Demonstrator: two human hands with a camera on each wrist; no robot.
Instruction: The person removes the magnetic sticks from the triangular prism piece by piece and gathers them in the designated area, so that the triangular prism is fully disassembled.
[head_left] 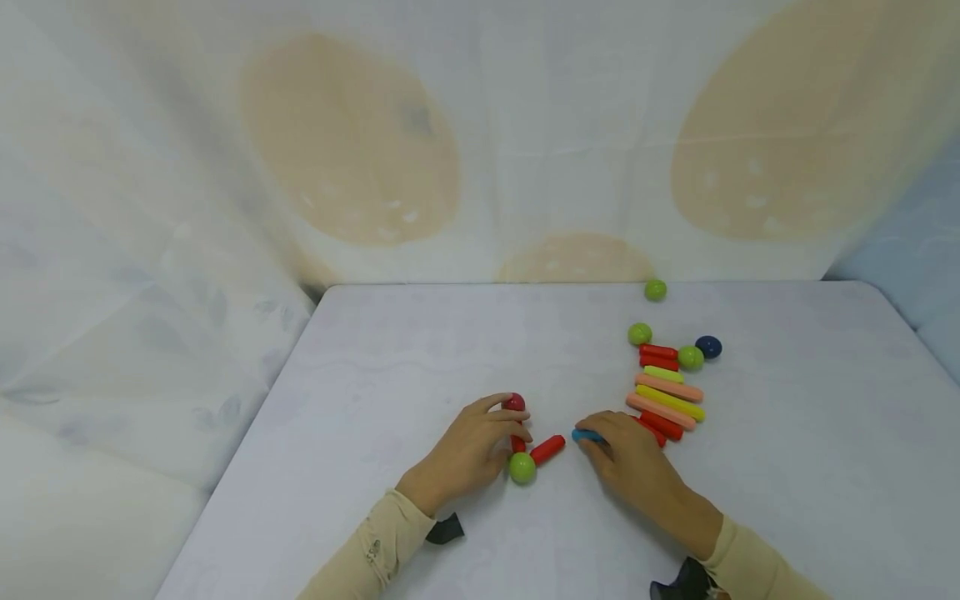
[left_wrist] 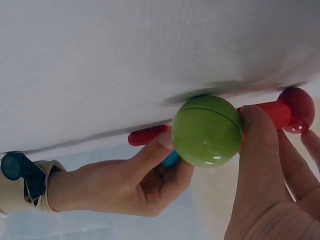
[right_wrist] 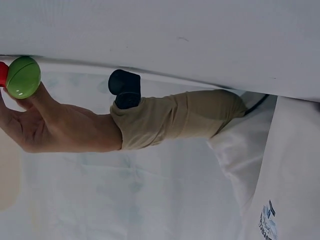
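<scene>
Head view: my left hand (head_left: 472, 446) sat near the front edge of the white cloth-covered table (head_left: 390, 358), fingers curled around a short red plastic rod (head_left: 517, 442) standing upright. A glossy dark red ball (head_left: 514, 402) capped the rod's top and a glossy green ball (head_left: 522, 467) sat at its foot on the table. I pinched it that way so the upright piece stayed steady. A second short red rod (head_left: 547, 449) lay flat, one end touching the green ball, slanting away toward my right hand (head_left: 630, 462). My right hand lay palm down just beside it, fingers curled over a small blue rod (head_left: 587, 435), tip poking out on the left. Behind the right hand, a row of spare rods (head_left: 667, 398), red, yellow-green and peach, lay side by side, parked within reach. Three loose green balls (head_left: 640, 333) and a dark blue ball (head_left: 708, 347) sat past the row toward the table's back edge.

Left wrist view, seen upside down: my left thumb and fingers (left_wrist: 260, 150) gripped the red rod (left_wrist: 272, 112) between green ball (left_wrist: 207, 131) and dark red ball (left_wrist: 299, 109). The second red rod (left_wrist: 147, 136) ran off from the green ball; my right hand (left_wrist: 130, 185) pinched the blue rod (left_wrist: 170, 159) just beside it.

Right wrist view: only my left hand (right_wrist: 45, 125), its beige sleeve (right_wrist: 180, 117) and the green ball (right_wrist: 22, 76) showed; right hand itself not visible here.
</scene>
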